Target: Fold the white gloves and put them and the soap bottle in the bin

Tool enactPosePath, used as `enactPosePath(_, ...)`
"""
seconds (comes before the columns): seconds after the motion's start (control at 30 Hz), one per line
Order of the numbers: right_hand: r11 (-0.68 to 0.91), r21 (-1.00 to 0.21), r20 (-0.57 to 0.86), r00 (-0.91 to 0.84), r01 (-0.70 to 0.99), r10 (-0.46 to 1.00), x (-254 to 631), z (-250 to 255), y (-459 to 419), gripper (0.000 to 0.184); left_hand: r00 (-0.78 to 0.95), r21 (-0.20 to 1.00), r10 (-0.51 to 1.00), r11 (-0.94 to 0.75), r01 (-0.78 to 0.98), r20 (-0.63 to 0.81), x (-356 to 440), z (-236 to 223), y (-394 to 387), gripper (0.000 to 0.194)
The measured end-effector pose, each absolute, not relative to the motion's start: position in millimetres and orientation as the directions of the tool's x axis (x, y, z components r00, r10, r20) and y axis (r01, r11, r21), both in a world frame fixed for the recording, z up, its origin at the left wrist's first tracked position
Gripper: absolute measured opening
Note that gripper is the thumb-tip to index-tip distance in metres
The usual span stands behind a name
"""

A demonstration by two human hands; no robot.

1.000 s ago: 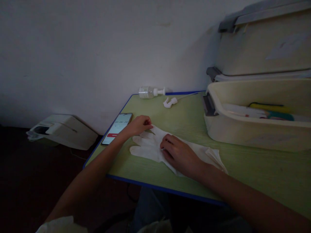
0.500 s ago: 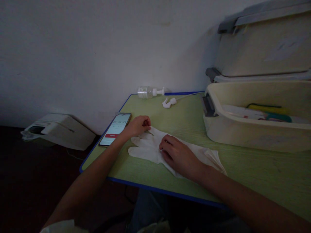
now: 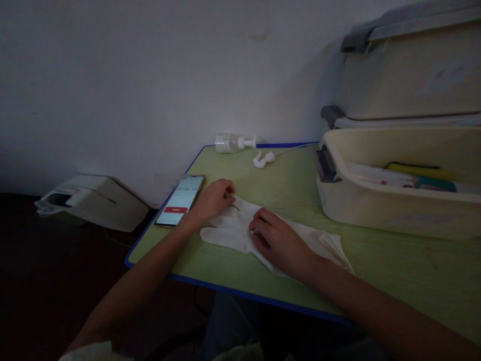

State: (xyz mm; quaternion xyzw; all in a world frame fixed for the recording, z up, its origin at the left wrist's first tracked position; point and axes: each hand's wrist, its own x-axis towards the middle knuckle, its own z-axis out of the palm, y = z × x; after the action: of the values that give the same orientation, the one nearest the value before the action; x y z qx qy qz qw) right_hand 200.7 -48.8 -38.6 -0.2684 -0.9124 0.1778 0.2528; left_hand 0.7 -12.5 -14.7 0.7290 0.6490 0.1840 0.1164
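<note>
A white glove [image 3: 229, 235] lies flat on the green table, its fingers toward the left and its cuff toward the right. My left hand [image 3: 215, 200] is closed at the far edge of the glove's fingers, with thumb and index finger pinching one of them. It hides part of the glove's finger area. My right hand [image 3: 280, 243] rests on the middle of the glove, fingers curled and pressed into the material. The undersides of its fingertips are hidden.
A phone [image 3: 180, 200] showing a running timer lies left of my left hand. Behind are a pump bottle [image 3: 227, 143] on its side and a loose spray head [image 3: 263, 160]. An open cream storage box [image 3: 387, 210] stands at right. The table [image 3: 225, 170] has a blue edge.
My left hand has shifted slightly toward me and now covers more of the glove's fingers. My right hand stays in place on the glove. The view has moved a little.
</note>
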Motion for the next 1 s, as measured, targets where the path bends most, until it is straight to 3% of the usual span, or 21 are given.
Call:
enactPosePath(0.17,0.793,-0.461,0.392,-0.709,0.399,0.585,199.5,-41.3,-47.9,0.012,0.282,0.164,0.919,-0.334,0.928,0.274,28.5,-5.7,-52.9,0.015)
enactPosePath(0.3,0.800,-0.457,0.422,-0.696,0.389,0.580,199.2,-41.8,-47.9,0.013,0.434,0.161,0.865,-0.479,0.863,0.251,45.0,-16.2,-80.8,0.031)
enactPosePath(0.6,0.783,-0.493,0.379,-0.715,0.381,0.587,202.0,-39.6,-47.4,0.008,0.508,0.143,0.858,-0.514,0.846,0.078,31.3,-37.2,-83.5,0.055)
enactPosePath(1.0,0.778,-0.516,0.322,-0.760,0.358,0.564,206.0,-33.3,-46.8,0.012,0.489,0.092,0.871,-0.490,0.867,0.042,29.3,-37.3,-84.5,0.058)
